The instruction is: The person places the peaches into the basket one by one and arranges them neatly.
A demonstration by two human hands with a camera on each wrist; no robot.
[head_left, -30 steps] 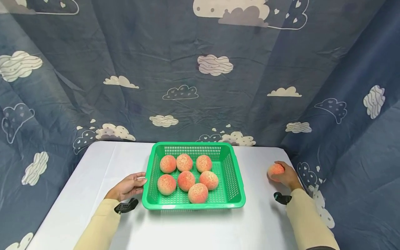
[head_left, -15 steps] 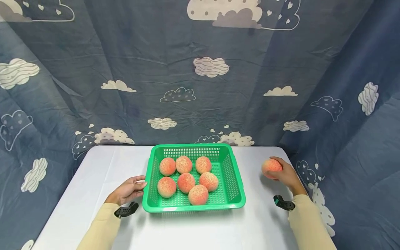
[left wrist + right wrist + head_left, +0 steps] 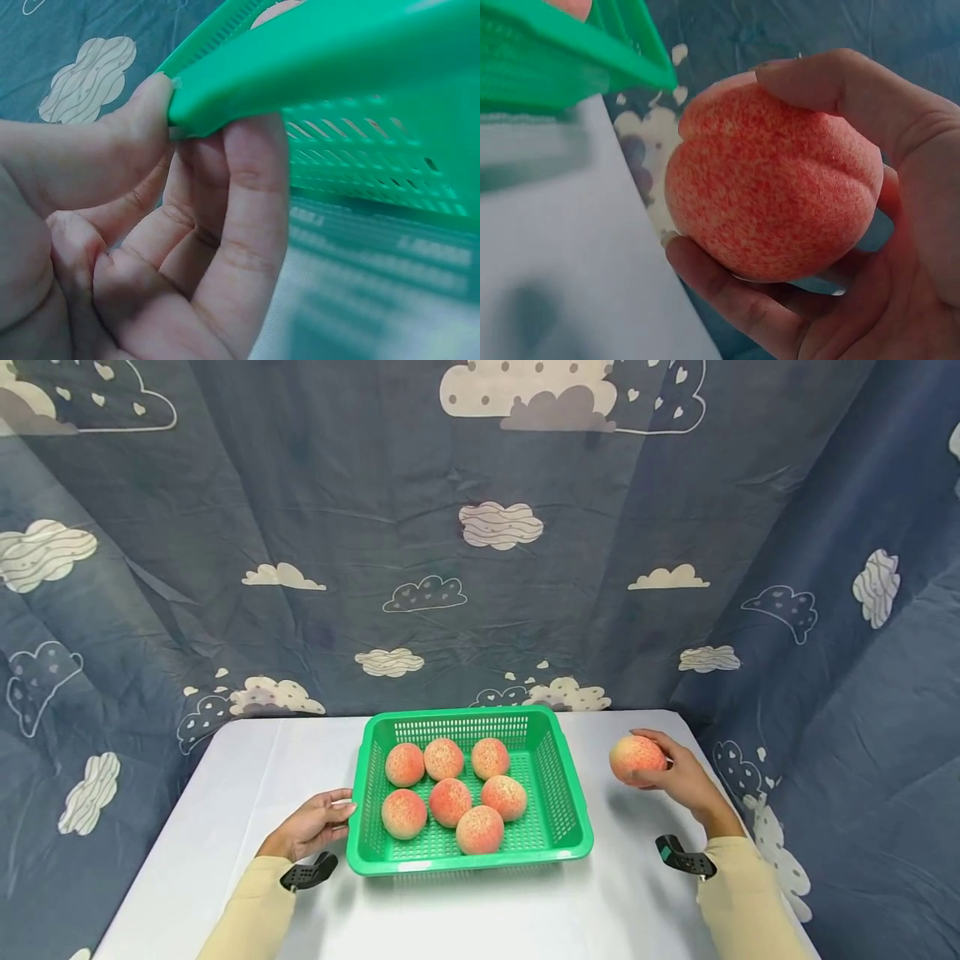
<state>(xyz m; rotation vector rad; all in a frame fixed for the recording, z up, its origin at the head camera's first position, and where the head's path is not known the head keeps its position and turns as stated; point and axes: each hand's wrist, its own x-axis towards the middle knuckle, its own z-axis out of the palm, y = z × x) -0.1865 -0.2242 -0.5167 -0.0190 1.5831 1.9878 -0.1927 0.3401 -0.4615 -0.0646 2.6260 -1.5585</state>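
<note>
A green plastic basket (image 3: pixel 472 866) with several pink-orange peaches (image 3: pixel 480 830) inside stands on the white table. At its left side, my left hand (image 3: pixel 311 824) pinches the rim; in the left wrist view, the thumb (image 3: pixel 154 101) presses the rim's outer edge and the fingers (image 3: pixel 251 180) curl beneath it. To the right of the basket, my right hand (image 3: pixel 686 777) grips a single peach (image 3: pixel 636 761) above the table, its shadow below. Up close in the right wrist view, thumb and fingers wrap round this speckled red peach (image 3: pixel 772 180).
A dark blue curtain (image 3: pixel 427 527) with cloud prints hangs behind the table and along both sides. The white tabletop (image 3: pixel 480 914) shows in front of the basket and on either side. Each wrist wears a black band (image 3: pixel 686 857).
My right hand has lifted the peach off the table and carried it left toward the basket. The left hand keeps its hold on the rim. The head view has tilted slightly.
</note>
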